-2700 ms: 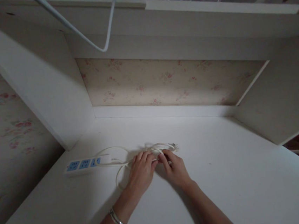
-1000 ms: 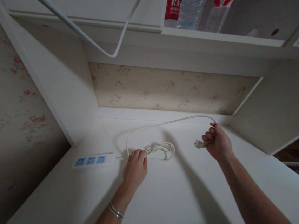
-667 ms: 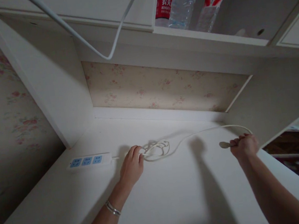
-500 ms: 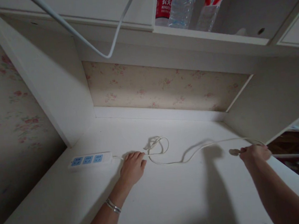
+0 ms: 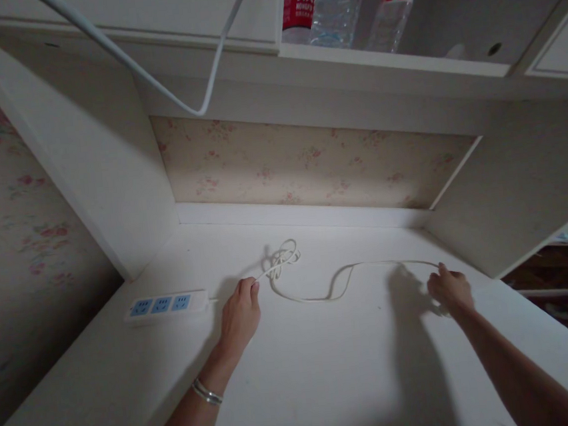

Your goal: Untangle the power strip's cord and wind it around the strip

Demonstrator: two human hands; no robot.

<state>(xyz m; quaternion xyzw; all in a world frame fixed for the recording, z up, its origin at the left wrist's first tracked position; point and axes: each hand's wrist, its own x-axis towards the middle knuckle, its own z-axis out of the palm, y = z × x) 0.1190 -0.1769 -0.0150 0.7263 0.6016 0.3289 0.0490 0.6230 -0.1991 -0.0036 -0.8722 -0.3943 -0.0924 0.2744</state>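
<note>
A white power strip point(image 5: 165, 305) with blue sockets lies on the white desk point(image 5: 310, 378) at the left. Its white cord point(image 5: 322, 296) runs right in a wavy line, with a small tangle of loops point(image 5: 281, 261) near the middle. My left hand point(image 5: 239, 314) pinches the cord just right of the strip, fingers closed, with a bracelet on the wrist. At the desk's right side my right hand point(image 5: 449, 289) is closed around the cord's far end. The plug is hidden under it.
White side panels wall in the desk at left and right, with floral wallpaper point(image 5: 304, 161) behind. A shelf above holds three plastic bottles point(image 5: 339, 3). A white cable point(image 5: 170, 70) hangs in a loop at the top left. Dark floor shows past the desk's right edge.
My right hand pulled the cord's end out to the right and lowered it to the desk. The coil has shrunk to a small tangle. My left hand stayed by the strip.
</note>
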